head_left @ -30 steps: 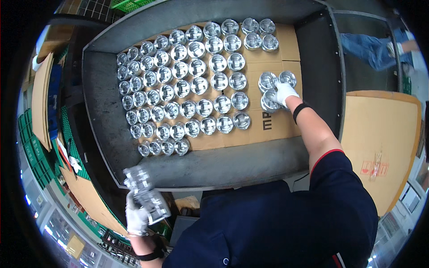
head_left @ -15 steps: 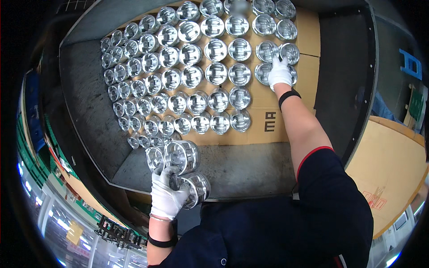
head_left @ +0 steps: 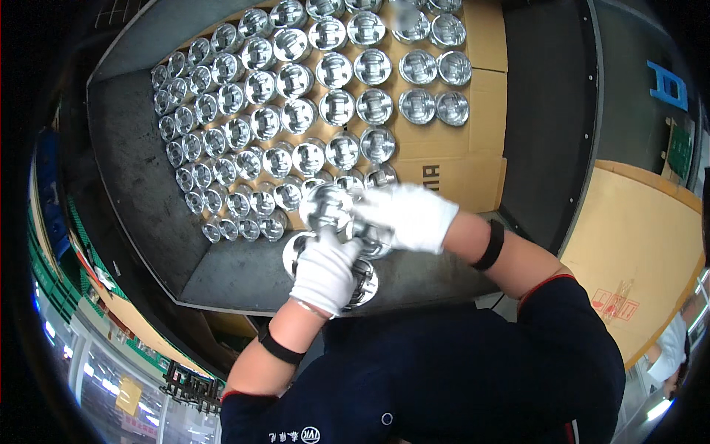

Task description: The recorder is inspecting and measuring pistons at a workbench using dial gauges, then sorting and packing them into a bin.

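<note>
Both my hands wear white gloves and meet over the near edge of a large dark bin (head_left: pixel 562 133). My left hand (head_left: pixel 325 270) grips a cluster of shiny metal pistons (head_left: pixel 325 207) from below. My right hand (head_left: pixel 407 216) closes on the same cluster from the right side. Several more pistons (head_left: pixel 296 118) stand in neat rows on a cardboard sheet (head_left: pixel 458 170) lying inside the bin. The lower pistons in my hands are partly hidden by the gloves.
A flat cardboard panel (head_left: pixel 643 259) lies to the right of the bin. Green crates (head_left: pixel 52 266) and a floor area sit at the lower left. Another person's sleeve (head_left: pixel 677 348) shows at the far right edge.
My left hand has lifted the pistons up and right over the bin's near edge. My right hand has left the rows at the far right and come down onto the cluster.
</note>
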A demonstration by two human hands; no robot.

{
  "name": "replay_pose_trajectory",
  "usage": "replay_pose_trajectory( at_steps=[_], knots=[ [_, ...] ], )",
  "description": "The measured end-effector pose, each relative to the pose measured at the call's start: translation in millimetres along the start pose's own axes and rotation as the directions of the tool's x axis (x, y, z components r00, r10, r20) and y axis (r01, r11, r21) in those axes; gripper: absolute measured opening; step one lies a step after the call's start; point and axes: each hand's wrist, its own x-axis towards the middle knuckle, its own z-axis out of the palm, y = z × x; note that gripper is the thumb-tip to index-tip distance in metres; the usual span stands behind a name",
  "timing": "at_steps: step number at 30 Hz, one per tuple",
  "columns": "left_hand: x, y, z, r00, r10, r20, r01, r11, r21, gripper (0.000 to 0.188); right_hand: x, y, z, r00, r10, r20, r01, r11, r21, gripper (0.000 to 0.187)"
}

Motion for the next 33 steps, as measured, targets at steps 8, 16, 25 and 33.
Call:
replay_pose_trajectory(
  at_steps=[8, 16, 25, 33],
  knots=[
    [8.2, 23.0, 39.5, 0.916, 0.398, -0.044, -0.397, 0.917, 0.037, 0.030, -45.8, -19.9, 42.6, 0.960, 0.206, 0.189, -0.208, 0.978, -0.011, 0.049],
    [46.9, -51.2, 117.2, 0.995, -0.091, -0.048, 0.085, 0.989, -0.119, 0.054, -49.9, 24.9, 109.5, 0.438, 0.782, 0.443, -0.889, 0.451, 0.082, 0.060],
    [124.8, -150.3, 178.3, 0.821, -0.499, 0.277, 0.552, 0.817, -0.163, 0.059, 1.5, 54.3, 239.9, 0.138, 0.767, 0.627, -0.990, 0.113, 0.080, 0.055],
    [133.7, -138.8, 215.2, 0.822, -0.565, 0.076, 0.570, 0.817, -0.092, 0.052, 26.3, 39.5, 254.7, -0.009, 0.760, 0.650, -0.765, -0.424, 0.484, 0.071]
  ],
)
